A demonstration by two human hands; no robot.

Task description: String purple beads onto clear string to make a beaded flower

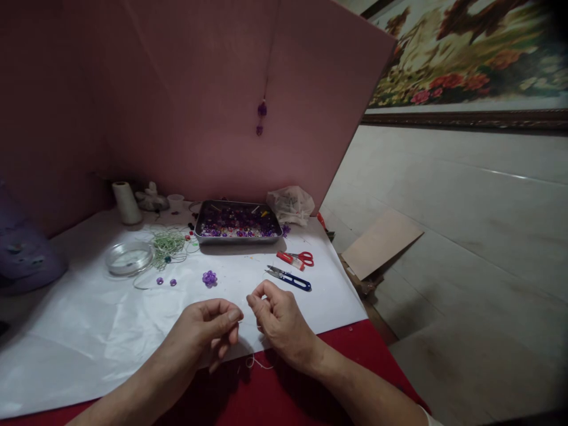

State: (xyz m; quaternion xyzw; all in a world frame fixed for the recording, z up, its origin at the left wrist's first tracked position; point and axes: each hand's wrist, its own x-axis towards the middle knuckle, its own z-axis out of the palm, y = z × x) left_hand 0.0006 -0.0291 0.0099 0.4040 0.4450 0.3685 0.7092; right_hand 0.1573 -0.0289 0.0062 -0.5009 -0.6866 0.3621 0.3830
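Near the front edge of the white sheet, my left hand (213, 325) pinches a thin thread between thumb and forefinger. My right hand (279, 319) is just to its right, thumb and forefinger pressed together; what they hold is too small to name. A loop of thin thread (251, 361) hangs below, between the hands, over the red cloth. Beyond my hands lies a purple bead flower (209, 278), with two purple beads (166, 282) to its left. Blue-handled snips (290, 278) lie just past my right hand.
A metal tray (239, 240) of purple beads stands at the back, beside a plastic bag (291, 204). Red scissors (306, 258) lie right. Left are a clear spool (128, 259), green thread (168, 245) and a white thread cone (126, 203). A beaded strand (261, 110) hangs behind.
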